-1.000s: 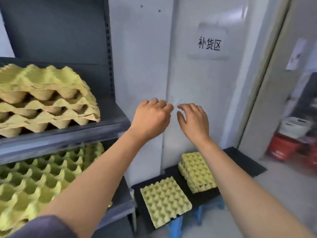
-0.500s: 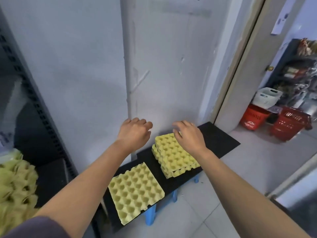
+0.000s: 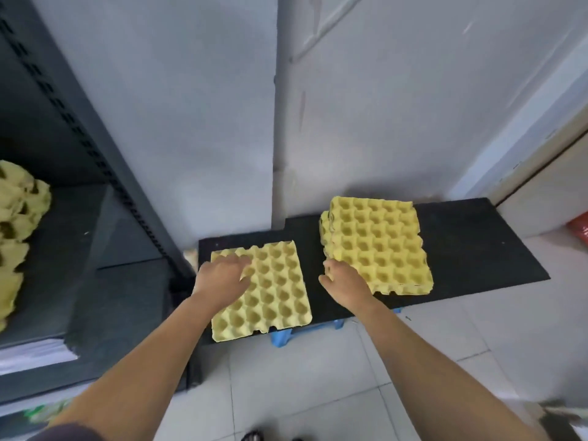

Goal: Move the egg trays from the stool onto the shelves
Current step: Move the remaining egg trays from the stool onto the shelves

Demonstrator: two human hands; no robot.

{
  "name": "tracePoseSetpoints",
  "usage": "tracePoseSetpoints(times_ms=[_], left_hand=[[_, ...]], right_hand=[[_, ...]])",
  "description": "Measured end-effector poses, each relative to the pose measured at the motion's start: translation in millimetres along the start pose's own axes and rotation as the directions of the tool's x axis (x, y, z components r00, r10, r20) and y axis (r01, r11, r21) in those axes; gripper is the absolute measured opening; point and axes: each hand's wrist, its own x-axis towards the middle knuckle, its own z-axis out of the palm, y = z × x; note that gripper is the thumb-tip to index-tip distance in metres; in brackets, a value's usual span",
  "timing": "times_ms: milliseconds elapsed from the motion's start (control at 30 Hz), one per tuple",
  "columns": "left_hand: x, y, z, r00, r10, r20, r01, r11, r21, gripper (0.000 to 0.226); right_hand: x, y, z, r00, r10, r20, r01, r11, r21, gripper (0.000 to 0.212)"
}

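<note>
A single yellow egg tray point(image 3: 273, 291) lies on the left part of a black board point(image 3: 471, 249) that tops a blue stool point(image 3: 281, 337). To its right sits a small stack of yellow egg trays point(image 3: 381, 243). My left hand point(image 3: 222, 278) hovers over the single tray's left side, fingers spread and relaxed, holding nothing. My right hand point(image 3: 345, 281) is at the stack's near left corner, fingers loosely bent, with no visible grip. More yellow trays point(image 3: 16, 237) lie on the dark shelf point(image 3: 105, 281) at far left.
The dark metal shelf upright point(image 3: 95, 154) stands just left of the stool. A grey wall point(image 3: 381, 106) backs the board. Pale floor tiles point(image 3: 318, 377) spread below. Something red point(image 3: 580, 230) sits at the right edge near a doorway.
The view has swung down from the shelves to the stool. Both hands have dropped from chest height to the trays, the left over the single tray, the right at the stack's corner.
</note>
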Motion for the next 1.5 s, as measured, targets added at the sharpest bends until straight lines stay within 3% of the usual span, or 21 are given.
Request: tracePoseSetpoints(times_ms=[167, 267, 400, 500, 567, 767, 1033, 1267, 1500], left_hand=[[29.9, -33.7, 96.1, 0.954, -0.229, 0.194, 0.254, 0.961, -0.114, 0.058], [51.6, -51.9, 150.9, 0.913, -0.346, 0.215, 0.381, 0.912, -0.151, 0.064], [78.3, -73.5, 209.9, 0.780, -0.558, 0.283, 0.625, 0.714, -0.316, 0.081], [89.1, -84.1, 237.0, 0.694, -0.595, 0.406, 0.713, 0.486, -0.505, 0.089], [88.5, -83.4, 239.5, 0.690, -0.600, 0.405, 0.711, 0.461, -0.531, 0.083], [74.0, -72.6, 174.6, 0.741, -0.612, 0.275, 0.640, 0.521, -0.565, 0.071], [26.0, -41.9, 17.6, 0.837, -0.542, 0.075, 0.443, 0.591, -0.675, 0.066], [-14.3, -8.7, -86.9, 0.859, -0.482, -0.174, 0.249, 0.689, -0.681, 0.061], [-68.0, 19.7, -160.2, 0.822, -0.447, -0.351, 0.094, 0.717, -0.691, 0.061]], right_hand=[[59.1, 31.9, 83.8, 0.982, 0.112, 0.151, -0.117, 0.993, 0.024, 0.052], [96.3, 46.9, 133.0, 0.975, 0.161, 0.155, -0.169, 0.985, 0.035, 0.053], [139.6, 60.5, 187.2, 0.957, 0.272, 0.102, -0.285, 0.949, 0.137, 0.070], [153.7, 62.8, 215.1, 0.933, 0.328, 0.147, -0.359, 0.883, 0.303, 0.076], [152.7, 60.4, 219.6, 0.932, 0.346, 0.108, -0.362, 0.874, 0.324, 0.068], [120.9, 38.0, 165.8, 0.937, 0.349, 0.011, -0.320, 0.847, 0.424, 0.058], [46.4, -20.9, 21.0, 0.938, 0.332, -0.101, -0.240, 0.830, 0.504, 0.073], [-19.0, -65.9, -75.6, 0.913, 0.288, -0.288, -0.118, 0.864, 0.490, 0.062], [-61.2, -75.5, -123.9, 0.882, 0.227, -0.412, 0.037, 0.840, 0.541, 0.079]])
